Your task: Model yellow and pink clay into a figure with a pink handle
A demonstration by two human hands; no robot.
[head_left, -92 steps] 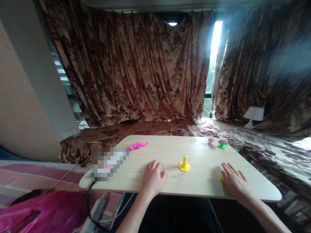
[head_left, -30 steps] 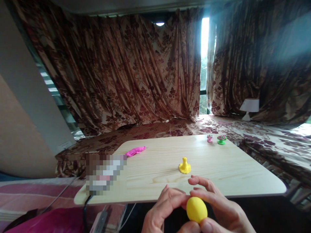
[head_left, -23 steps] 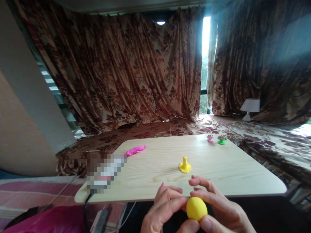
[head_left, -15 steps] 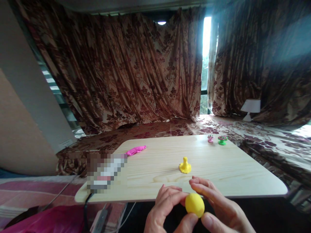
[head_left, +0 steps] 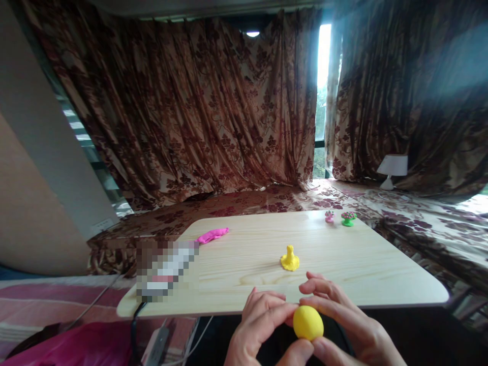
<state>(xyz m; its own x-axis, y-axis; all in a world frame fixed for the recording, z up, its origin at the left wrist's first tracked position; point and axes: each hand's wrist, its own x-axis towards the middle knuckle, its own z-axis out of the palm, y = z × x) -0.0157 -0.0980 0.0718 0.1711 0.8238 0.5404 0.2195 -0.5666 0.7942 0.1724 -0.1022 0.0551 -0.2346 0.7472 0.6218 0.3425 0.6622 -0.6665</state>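
Observation:
A smooth yellow ball of modelling clay (head_left: 308, 323) is held in front of the table's near edge. My left hand (head_left: 259, 325) has its fingertips against the ball's left side and its thumb below. From the other side my right hand (head_left: 348, 320) grips it too, thumb underneath and forefinger along the upper right. Just beyond my hands, a yellow clay stem with a flared, ragged base (head_left: 290, 260) stands upright on the wooden table (head_left: 244, 254).
At the back right are a small pink clay piece (head_left: 329, 217) and a green one with a dotted cap (head_left: 348, 219). A crumpled pink item (head_left: 212, 235) lies at the back left, near a blurred-out object (head_left: 170, 272) with a black cable. A white lamp (head_left: 392, 168) stands beyond.
The ball has shifted very slightly right between my fingers. My right forefinger and the fingers behind it have lifted a little from it. The things on the table have stayed put.

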